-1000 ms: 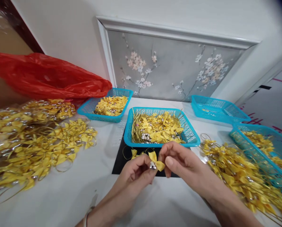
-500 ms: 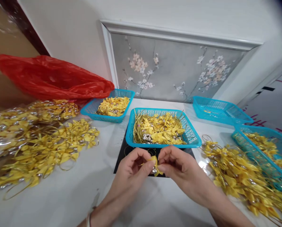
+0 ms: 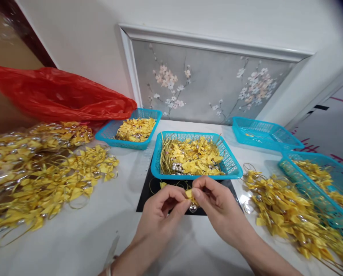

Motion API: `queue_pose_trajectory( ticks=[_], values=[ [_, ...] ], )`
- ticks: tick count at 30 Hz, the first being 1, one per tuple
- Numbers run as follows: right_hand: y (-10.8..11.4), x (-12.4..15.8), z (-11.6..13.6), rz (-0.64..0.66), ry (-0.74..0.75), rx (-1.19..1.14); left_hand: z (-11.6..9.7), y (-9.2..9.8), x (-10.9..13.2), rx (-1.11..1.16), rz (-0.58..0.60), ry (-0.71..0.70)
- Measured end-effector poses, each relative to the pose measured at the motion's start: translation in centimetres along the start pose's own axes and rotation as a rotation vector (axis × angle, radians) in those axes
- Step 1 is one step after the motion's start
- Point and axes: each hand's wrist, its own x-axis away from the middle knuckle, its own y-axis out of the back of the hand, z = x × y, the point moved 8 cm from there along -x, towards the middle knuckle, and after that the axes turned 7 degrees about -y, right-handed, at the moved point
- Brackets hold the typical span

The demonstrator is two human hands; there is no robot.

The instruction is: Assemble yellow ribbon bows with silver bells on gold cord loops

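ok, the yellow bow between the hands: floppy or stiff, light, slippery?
Probably floppy: the yellow bow looks like thin ribbon, pinched between left hand and right hand. Likely light, since fingertips alone hold it. The silver piece by it looks shiny and rounded, so that part may be slippery.

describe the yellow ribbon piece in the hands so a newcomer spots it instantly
Below the framed blossom panel sits the middle blue basket. Just in front, both hands pinch the yellow ribbon piece. Unlike the heaped pieces, it alone is held.
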Motion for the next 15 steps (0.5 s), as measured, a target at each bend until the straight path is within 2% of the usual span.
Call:
queue_pose_trajectory(
  ticks=[4, 6, 8, 12, 15],
  values=[
    [-0.1, 0.5, -0.2, -0.137, 0.039, -0.134, 1.3, -1.2, 0.6, 0.428, 0.006, 0.252],
    [-0.5, 0.5, -0.1, -0.136, 0.044, -0.145, 1.6, -1.7, 0.8, 0.544, 0.006, 0.318],
    [-0.6, 0.4, -0.2, -0.109, 0.022, -0.123, 1.6, -1.5, 0.9, 0.524, -0.024, 0.314],
    [-0.1, 0.0, -0.2, -0.057, -0.012, -0.086, 1.3, 0.0, 0.6, 0.314, -0.123, 0.217],
    [-0.3, 0.0, -0.2, 0.005, -0.027, -0.054, 0.8, 0.4, 0.4, 0.194, -0.107, 0.128]
  ],
)
